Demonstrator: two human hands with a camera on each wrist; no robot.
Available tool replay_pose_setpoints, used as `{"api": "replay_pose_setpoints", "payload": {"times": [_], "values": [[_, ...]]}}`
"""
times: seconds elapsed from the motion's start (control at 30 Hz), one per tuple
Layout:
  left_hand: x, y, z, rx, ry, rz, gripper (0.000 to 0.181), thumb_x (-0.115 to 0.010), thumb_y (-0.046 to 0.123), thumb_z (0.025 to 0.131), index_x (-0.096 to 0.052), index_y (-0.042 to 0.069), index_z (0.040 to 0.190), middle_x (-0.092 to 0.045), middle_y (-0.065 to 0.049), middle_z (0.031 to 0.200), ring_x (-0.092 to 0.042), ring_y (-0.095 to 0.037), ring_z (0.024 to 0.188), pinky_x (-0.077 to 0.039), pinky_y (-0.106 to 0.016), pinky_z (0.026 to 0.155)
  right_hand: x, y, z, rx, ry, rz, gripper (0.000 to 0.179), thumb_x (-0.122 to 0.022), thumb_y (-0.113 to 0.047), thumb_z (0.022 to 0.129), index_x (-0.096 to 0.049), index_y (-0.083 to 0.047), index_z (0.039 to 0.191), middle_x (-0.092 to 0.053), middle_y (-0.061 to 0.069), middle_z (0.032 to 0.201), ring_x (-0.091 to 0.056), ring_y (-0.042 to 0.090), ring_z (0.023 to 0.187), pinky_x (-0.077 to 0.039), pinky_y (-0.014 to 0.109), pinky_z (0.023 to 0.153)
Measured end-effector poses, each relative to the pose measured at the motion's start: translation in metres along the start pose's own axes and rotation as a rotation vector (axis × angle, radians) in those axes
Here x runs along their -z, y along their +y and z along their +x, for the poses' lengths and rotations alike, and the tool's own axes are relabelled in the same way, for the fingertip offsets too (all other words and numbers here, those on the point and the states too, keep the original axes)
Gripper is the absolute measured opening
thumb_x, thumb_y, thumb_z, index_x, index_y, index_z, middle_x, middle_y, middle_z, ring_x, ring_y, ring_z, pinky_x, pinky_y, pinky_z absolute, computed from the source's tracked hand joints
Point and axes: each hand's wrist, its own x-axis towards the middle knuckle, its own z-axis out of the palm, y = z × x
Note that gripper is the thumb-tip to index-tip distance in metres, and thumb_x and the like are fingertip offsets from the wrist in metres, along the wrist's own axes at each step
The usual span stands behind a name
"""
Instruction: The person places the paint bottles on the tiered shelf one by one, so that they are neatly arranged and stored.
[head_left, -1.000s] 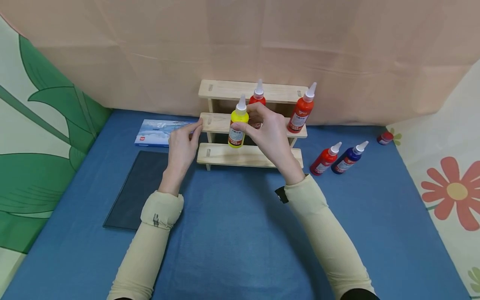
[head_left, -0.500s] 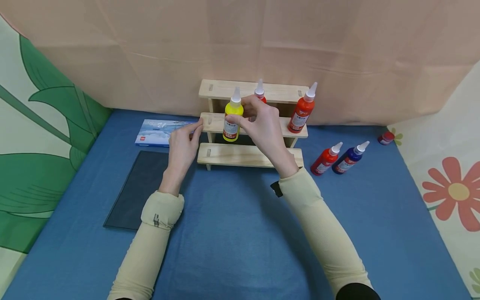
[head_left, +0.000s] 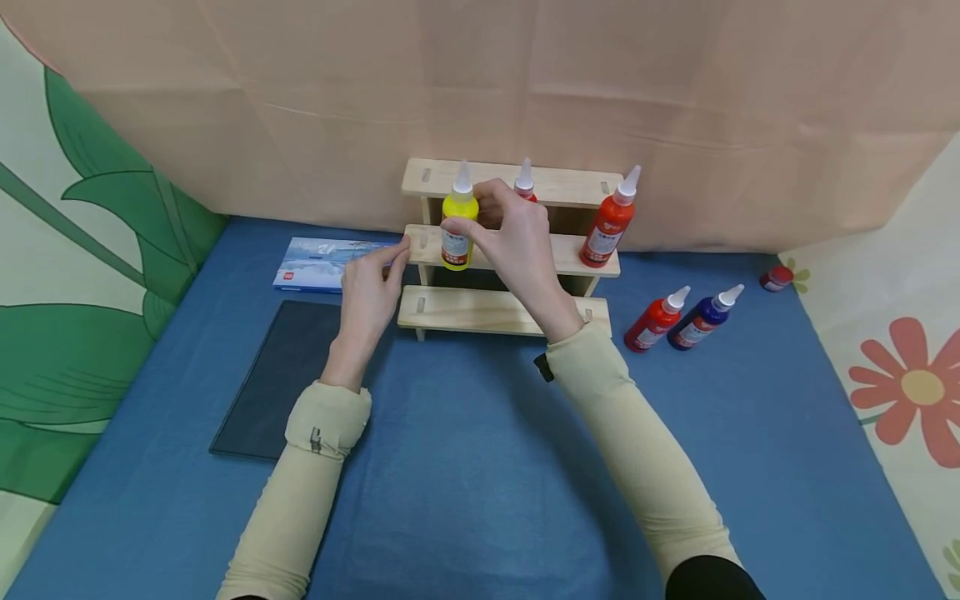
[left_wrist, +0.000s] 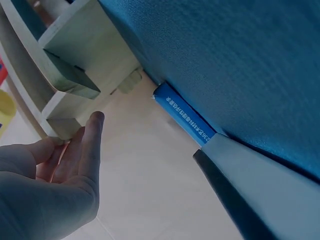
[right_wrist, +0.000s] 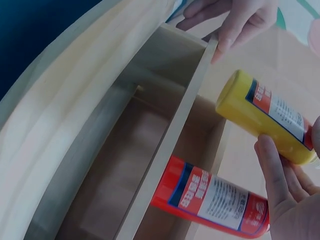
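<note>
A three-tier wooden shelf point(head_left: 495, 310) stands at the back of the blue-covered table. My left hand point(head_left: 369, 292) pinches the left end of its middle tier, fingertips at the board's corner point(right_wrist: 214, 46). Between thumb and fingers, my right hand point(head_left: 521, 242) holds a yellow paint bottle point(head_left: 460, 210) with a white pointed cap. In the right wrist view a gap shows between the yellow bottle's base point(right_wrist: 232, 92) and the middle board. On that board stand a red bottle point(right_wrist: 212, 200), mostly hidden behind my right hand in the head view, and an orange-red bottle point(head_left: 609, 227) at the right end.
Right of the shelf, a red bottle point(head_left: 657, 321) and a dark blue bottle point(head_left: 703, 320) stand on the table. A small red-lidded jar point(head_left: 777, 277) lies near the right edge. At left are a blue-and-white box point(head_left: 318, 265) and a dark flat panel point(head_left: 273, 379).
My right hand has carried the yellow bottle up and to the left, from over the shelf's middle to near its left end. My left hand has stayed on the shelf.
</note>
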Motion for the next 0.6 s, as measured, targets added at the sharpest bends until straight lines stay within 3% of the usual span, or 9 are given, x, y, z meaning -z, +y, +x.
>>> {"api": "replay_pose_setpoints", "payload": {"times": [0.6], "values": [[0.001,-0.001,-0.001,0.006,-0.007,-0.007,0.030,-0.064,0.014,0.110,-0.073,0.004,0.137,-0.074,-0.018,0.128,-0.077,-0.037,0.098,-0.060,-0.052,0.080,-0.021,-0.001,0.014,-0.021,-0.032,-0.030,0.049,-0.084,-0.025,0.094,-0.067,0.003,0.130,-0.078,0.014,0.118,-0.076,0.024,0.102,-0.058,0.029,0.091]]}}
